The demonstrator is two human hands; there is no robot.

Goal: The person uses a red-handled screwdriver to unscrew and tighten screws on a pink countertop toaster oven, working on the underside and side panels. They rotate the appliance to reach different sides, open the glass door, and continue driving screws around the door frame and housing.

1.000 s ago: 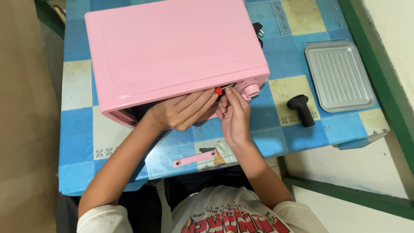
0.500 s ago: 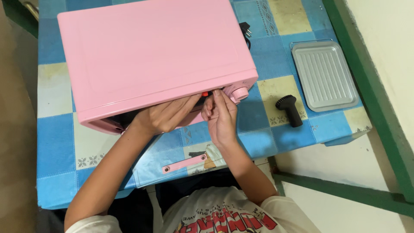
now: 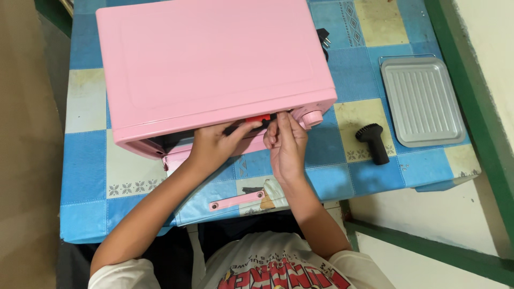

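- Pink metal makes up the toaster oven, which stands on a table covered in a blue, yellow and white checked cloth; its front faces the person, and its inside is hidden from this view
- left hand rests at the oven's front edge, fingers curled together around a small tool with a red end that points into the dark gap of the front
- right hand is just beside the left, fingertips pinched together at the same spot on the front, close to the round pink knob
- loose pink handle bar lies on the cloth near the table's front edge, below both hands
- black brush attachment lies right of the oven, near the knob
- grey ribbed baking tray lies flat further right, with nothing on it
- black plug shows behind the oven's right rear corner
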